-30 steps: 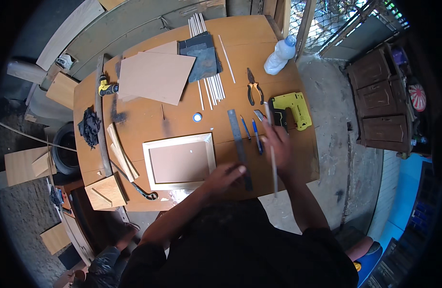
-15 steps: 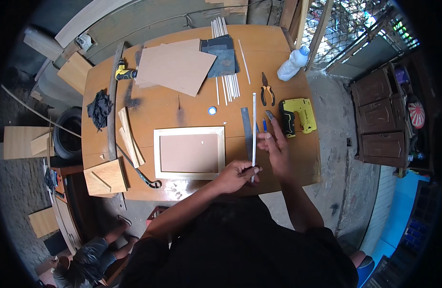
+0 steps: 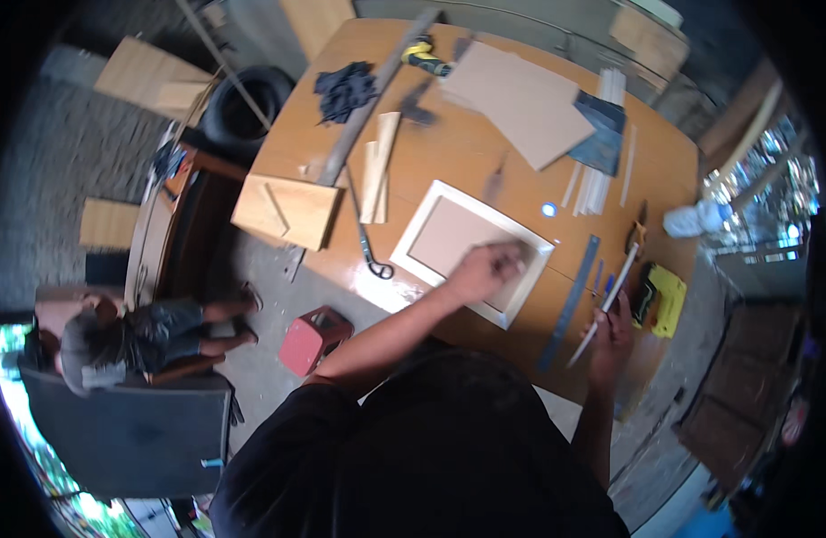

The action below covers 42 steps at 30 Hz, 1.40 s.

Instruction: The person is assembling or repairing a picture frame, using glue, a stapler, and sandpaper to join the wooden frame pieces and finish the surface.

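On the desk [image 3: 449,152], the white picture frame [image 3: 471,251] lies flat, assembled, my left hand [image 3: 489,269] pressing its near edge; my right hand [image 3: 610,332] grips a thin white strip [image 3: 603,305], seemingly not yet fitted.

white-edged frame [image 3: 471,244], yellow drill [image 3: 664,300], red stool [image 3: 314,339], orange-brown table [image 3: 467,152].

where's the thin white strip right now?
In the head view the thin white strip is in the right hand, at the table's right side, between the grey metal ruler and the yellow power tool.
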Available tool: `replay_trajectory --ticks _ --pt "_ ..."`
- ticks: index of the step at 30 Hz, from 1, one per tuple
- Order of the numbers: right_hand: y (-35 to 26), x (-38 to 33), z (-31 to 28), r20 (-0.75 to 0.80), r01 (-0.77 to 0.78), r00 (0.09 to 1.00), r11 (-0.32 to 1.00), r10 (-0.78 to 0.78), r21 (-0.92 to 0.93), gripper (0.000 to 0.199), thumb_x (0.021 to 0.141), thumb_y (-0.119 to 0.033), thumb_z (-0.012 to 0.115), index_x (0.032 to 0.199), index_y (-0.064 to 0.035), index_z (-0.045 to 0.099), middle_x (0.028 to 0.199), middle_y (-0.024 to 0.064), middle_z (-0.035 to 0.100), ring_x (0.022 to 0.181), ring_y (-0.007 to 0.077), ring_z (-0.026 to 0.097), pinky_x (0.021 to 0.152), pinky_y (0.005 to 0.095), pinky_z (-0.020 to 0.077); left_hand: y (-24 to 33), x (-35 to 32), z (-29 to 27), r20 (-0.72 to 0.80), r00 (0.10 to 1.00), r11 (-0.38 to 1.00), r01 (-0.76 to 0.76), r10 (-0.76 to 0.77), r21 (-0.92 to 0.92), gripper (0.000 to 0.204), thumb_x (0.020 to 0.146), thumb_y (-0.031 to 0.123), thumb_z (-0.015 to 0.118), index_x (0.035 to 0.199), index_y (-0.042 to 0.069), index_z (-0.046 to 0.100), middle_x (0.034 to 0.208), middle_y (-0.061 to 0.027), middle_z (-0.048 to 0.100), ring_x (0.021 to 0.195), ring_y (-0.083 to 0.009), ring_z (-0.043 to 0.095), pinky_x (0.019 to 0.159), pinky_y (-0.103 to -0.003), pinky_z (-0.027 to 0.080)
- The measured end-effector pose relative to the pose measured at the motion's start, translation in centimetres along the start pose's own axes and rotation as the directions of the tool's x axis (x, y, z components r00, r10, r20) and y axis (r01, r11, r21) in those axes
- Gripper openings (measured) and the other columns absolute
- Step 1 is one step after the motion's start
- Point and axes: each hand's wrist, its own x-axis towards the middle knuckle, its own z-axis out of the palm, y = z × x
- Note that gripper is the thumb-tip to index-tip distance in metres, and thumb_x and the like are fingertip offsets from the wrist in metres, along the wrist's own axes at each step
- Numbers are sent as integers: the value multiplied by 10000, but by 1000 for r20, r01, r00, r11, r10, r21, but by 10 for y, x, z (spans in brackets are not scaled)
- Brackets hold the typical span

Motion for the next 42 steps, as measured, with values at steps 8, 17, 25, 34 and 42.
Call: replay_trajectory --ticks 8,17,25,34,42 --pt "-15 -3 27 109 25 994 969 2 -245 497 941 -29 585 1424 -12 470 983 48 622 621 63 534 541 220 465 -129 13 -190 -649 716 964 240 -257 -118 583 860 382 726 1316 42 593 1220 -255 640 1104 -376 650 969 -425 511" --pt "-24 -43 137 119 -50 988 925 102 -376 498 950 -19 601 1432 -46 478 926 53 627 623 70 542 531 227 453 -180 195 -347 -856 506 814 450 106 367 883 814 478 734 1521 127 340 1470 -246 414 1321 -439 455 1098 -520 377" --pt "-87 -27 300 205 46 979 949 20 -311 419 955 -29 609 1358 -10 494 898 67 628 559 80 521 484 235 418 -225 200 -436 -714 699 982 153 -31 107 526 873 292 707 1336 83 574 1098 -165 713 1100 -301 658 966 -439 493" --pt "-86 8 435 365 357 871 934 -329 -10 320 940 -36 650 1191 -21 452 862 91 673 622 81 596 514 234 456 -40 6 -329 -244 970 276 -237 8 -932 432 946 89 646 1348 64 490 1184 -110 646 1039 -204 661 876 -363 578" --pt "-119 -29 423 445 419 854 863 -269 -283 338 947 1 625 1219 -40 428 806 57 649 582 68 541 496 223 396 -28 8 -339 -483 870 216 -455 -102 -864 238 936 -3 628 1155 45 548 1037 -112 679 848 -209 690 738 -332 608"
